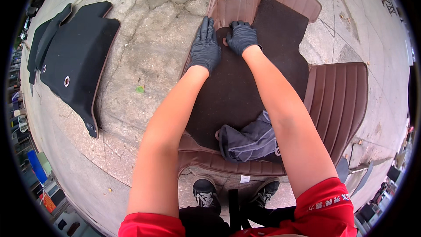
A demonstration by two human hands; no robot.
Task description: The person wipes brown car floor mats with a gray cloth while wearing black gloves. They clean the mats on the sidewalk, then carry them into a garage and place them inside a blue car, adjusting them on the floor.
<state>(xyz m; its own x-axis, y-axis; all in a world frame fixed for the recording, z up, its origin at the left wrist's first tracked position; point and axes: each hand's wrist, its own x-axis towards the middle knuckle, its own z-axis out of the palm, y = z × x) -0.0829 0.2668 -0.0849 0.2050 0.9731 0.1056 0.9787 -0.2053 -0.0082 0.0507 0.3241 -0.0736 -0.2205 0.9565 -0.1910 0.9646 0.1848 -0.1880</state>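
Dark carpet insert (245, 79) lies on the brown quilted car mat (337, 101), directly under both my gloved hands and running back from them toward my feet. My left hand (204, 46) rests flat on the insert's far left corner, fingers straight and together, holding nothing. My right hand (241, 36) sits just beside it, touching the same far edge with its fingers curled down; the grip looks narrow, and it may be pinching a small brown tab (225, 41) between the two hands, though I cannot tell for sure at this size.

Beyond my fingertips the quilted mat carries on as a raised brown section. To the right of my right hand the insert's edge steps outward, and the mat's ribbed flap spreads well past it. A crumpled grey cloth (250, 140) lies on the insert's near end, close under my right forearm, and my two black shoes (207, 193) stand just off the mat's near edge.

To the left of my left hand there is a broad stretch of cracked concrete floor (144, 39), with a small green leaf (139, 89) on it, and well apart across that gap lies a black car mat (74, 57) with brown trim.
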